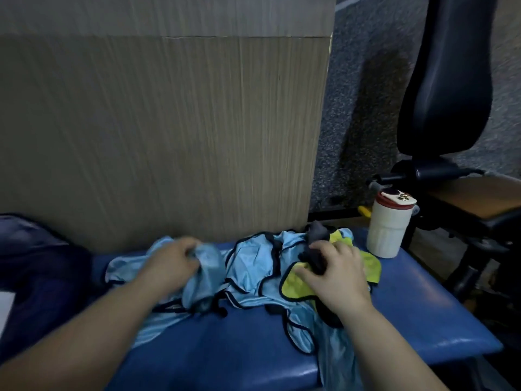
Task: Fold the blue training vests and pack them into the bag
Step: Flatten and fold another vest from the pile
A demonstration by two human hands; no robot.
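while the left hand (172, 263) grips a bunched blue vest (207, 259), the right hand (332, 275) seems to pinch a dark cloth (313, 261) just right of it; nothing is folded yet, and the bag (33, 249) lies left of both grips.

Both bare forearms are reaching forward from the bottom corners of the view, angling slightly toward each other. The left hand (174, 263) is lying palm down with knuckles up, its fingers curling round a bunched fold of the light blue shiny vest with dark trim (207, 268) and gripping it. The right hand (335, 275), well apart from the left, is also facing palm down, its fingers (324, 248) bending down onto the dark crumpled cloth (311, 259) and clutching it, while its thumb is stretching out leftward.
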